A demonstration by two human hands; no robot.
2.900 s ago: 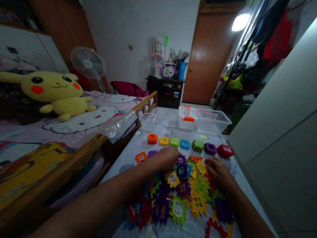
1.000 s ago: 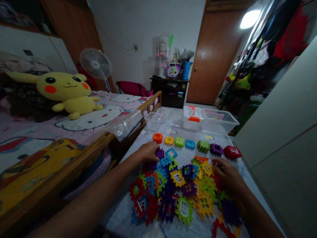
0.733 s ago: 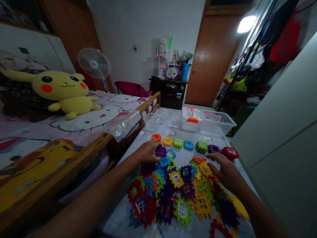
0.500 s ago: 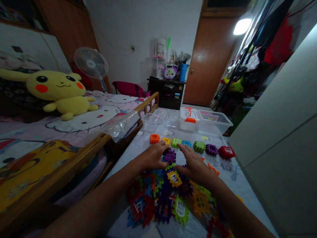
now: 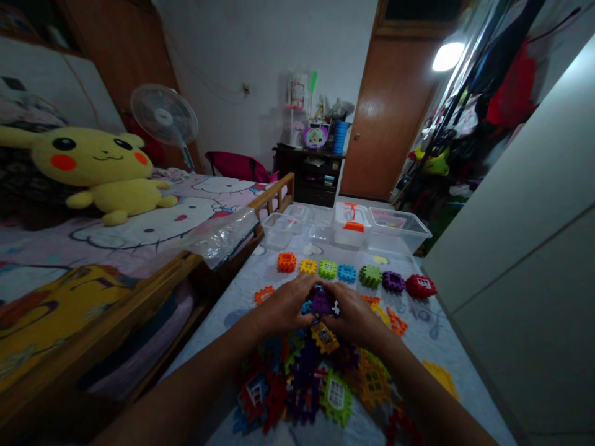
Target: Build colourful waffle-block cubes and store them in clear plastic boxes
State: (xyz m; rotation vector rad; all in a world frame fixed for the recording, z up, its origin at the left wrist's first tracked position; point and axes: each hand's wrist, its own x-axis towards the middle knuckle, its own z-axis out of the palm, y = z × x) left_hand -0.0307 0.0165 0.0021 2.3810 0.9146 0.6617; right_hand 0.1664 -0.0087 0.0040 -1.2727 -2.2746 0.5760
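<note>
Just above a heap of interlocking plastic pieces, my left hand (image 5: 294, 301) and my right hand (image 5: 351, 311) come together around a purple building block (image 5: 322, 302). The left fingers and thumb close on its left side, and the right hand curls round its right side. Fingers cover part of the block. A bit of blue shows by the left fingertips and a small white part by the right ones. Below the hands lie a yellow window piece (image 5: 325, 337), a green window piece (image 5: 336, 396) and a red piece (image 5: 275, 402).
Beyond the hands runs a row of assembled blocks, from an orange one (image 5: 287, 262) to a red one (image 5: 421, 286). Clear plastic boxes (image 5: 400, 229) and a lidded box (image 5: 352, 230) stand farther back. A wooden bed rail (image 5: 186, 272) borders the left side.
My right hand has moved left and closed in against the purple block, which my left hand was holding. The view has shifted slightly, showing more orange and yellow pieces.
</note>
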